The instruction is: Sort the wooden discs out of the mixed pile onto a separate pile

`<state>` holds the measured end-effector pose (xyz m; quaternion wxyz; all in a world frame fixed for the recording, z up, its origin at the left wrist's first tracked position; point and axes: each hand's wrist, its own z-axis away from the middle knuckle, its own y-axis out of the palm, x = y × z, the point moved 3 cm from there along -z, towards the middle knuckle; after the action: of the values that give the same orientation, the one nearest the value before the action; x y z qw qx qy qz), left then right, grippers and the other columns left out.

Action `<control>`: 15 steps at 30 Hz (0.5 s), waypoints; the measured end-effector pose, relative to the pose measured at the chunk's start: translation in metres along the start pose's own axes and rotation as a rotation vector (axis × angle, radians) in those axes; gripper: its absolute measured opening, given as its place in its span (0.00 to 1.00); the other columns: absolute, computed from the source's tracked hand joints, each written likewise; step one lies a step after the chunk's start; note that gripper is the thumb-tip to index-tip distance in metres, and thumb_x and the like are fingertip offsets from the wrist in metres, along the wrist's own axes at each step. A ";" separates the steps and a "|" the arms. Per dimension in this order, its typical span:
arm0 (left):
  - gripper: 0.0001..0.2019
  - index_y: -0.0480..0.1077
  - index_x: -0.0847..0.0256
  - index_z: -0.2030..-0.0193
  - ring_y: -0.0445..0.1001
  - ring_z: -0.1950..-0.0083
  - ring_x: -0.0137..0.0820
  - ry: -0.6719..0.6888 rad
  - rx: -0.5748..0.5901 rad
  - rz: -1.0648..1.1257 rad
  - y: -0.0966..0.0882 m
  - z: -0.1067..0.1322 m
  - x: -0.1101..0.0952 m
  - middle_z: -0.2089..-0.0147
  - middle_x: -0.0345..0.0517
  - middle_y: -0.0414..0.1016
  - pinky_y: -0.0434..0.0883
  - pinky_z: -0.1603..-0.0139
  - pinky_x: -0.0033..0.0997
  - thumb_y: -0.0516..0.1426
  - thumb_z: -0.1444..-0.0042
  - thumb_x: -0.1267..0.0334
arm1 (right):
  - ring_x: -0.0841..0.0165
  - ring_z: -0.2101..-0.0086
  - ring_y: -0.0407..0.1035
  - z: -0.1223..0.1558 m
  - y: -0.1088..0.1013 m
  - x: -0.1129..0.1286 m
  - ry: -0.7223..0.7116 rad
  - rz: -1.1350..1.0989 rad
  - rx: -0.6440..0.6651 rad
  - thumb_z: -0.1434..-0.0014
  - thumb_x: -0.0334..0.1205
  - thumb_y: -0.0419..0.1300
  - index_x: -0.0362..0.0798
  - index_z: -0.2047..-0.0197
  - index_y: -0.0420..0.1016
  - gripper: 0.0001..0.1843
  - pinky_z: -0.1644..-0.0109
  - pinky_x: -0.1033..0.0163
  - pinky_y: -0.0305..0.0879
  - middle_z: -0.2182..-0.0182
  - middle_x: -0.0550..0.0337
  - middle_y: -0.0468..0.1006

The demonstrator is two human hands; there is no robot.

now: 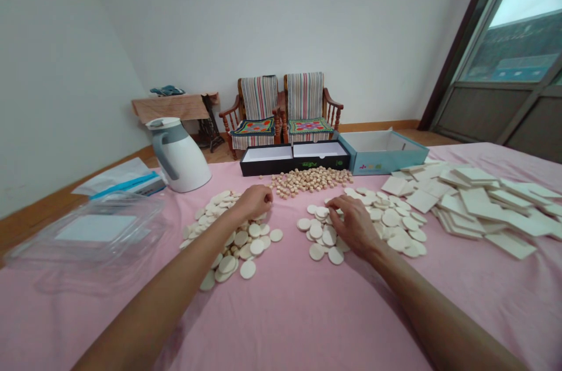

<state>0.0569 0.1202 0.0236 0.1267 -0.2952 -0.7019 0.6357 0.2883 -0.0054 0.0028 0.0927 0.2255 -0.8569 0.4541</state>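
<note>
1. Nearest, the pink cloth (pixel 281 318) is spread on this side of the black box (pixel 267 168).
2. Pale round discs are gathered in two heaps: the left heap (pixel 256 247) in front of the black box and toward its left, the right heap (pixel 390 217) in front of its right end and beyond.
3. The discs seem light, stiff and thin, apt to slide over one another; each is best taken by its rim, and might be snapped if bent.
4. Before the black box, the right hand (pixel 351 222) is held at the right heap, fingers bent down; whether a disc is gripped cannot be told.
5. Left of it, the left hand (pixel 253 202) is held over the left heap, fingers curled in; its contents are hidden.
6. Small beads (pixel 311 179) are scattered just before the black box.
</note>
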 end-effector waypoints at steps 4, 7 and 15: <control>0.17 0.71 0.62 0.49 0.74 0.55 0.30 -0.140 -0.206 0.039 -0.011 -0.015 0.011 0.50 0.48 0.76 0.70 0.55 0.26 0.48 0.41 0.67 | 0.65 0.64 0.66 0.000 0.000 0.000 0.005 -0.002 0.012 0.43 0.32 0.52 0.46 0.65 0.73 0.08 0.58 0.61 0.56 0.69 0.56 0.74; 0.18 0.70 0.61 0.48 0.73 0.52 0.30 -0.212 -0.246 0.030 -0.020 -0.018 0.025 0.48 0.46 0.75 0.68 0.51 0.25 0.45 0.38 0.63 | 0.65 0.64 0.66 0.000 0.001 0.000 0.010 -0.002 0.019 0.43 0.32 0.52 0.46 0.65 0.73 0.08 0.58 0.61 0.56 0.68 0.55 0.74; 0.15 0.75 0.57 0.67 0.75 0.57 0.40 -0.412 -0.035 -0.087 -0.014 -0.009 0.094 0.64 0.48 0.79 0.67 0.57 0.33 0.50 0.42 0.54 | 0.66 0.65 0.66 0.001 0.004 0.001 0.012 0.010 0.055 0.43 0.32 0.52 0.46 0.65 0.73 0.08 0.59 0.61 0.55 0.69 0.56 0.74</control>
<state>-0.0159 0.1811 0.0196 0.0028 -0.1306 -0.7361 0.6641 0.2860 -0.0042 0.0000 0.0894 0.2211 -0.8445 0.4795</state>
